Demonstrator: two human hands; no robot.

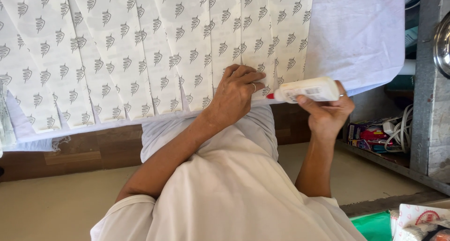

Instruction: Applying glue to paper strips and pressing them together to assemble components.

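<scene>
Several white paper sheets (140,53) printed with small grey leaf marks lie overlapped in a fan on a table. My left hand (236,93) presses down on the near edge of one sheet, fingers curled, a ring on one finger. My right hand (328,112) grips a white glue bottle (309,89) held sideways. Its red tip (270,96) points left and touches the paper edge beside my left hand. A plain white sheet (356,35) lies under the printed ones at the right.
The wooden table edge (93,149) runs below the sheets. At the right a shelf (398,161) holds coloured packets (368,133) and white cables (398,131). A grey metal post (433,81) stands beside it. Packets (422,222) and a green thing (375,224) sit at bottom right.
</scene>
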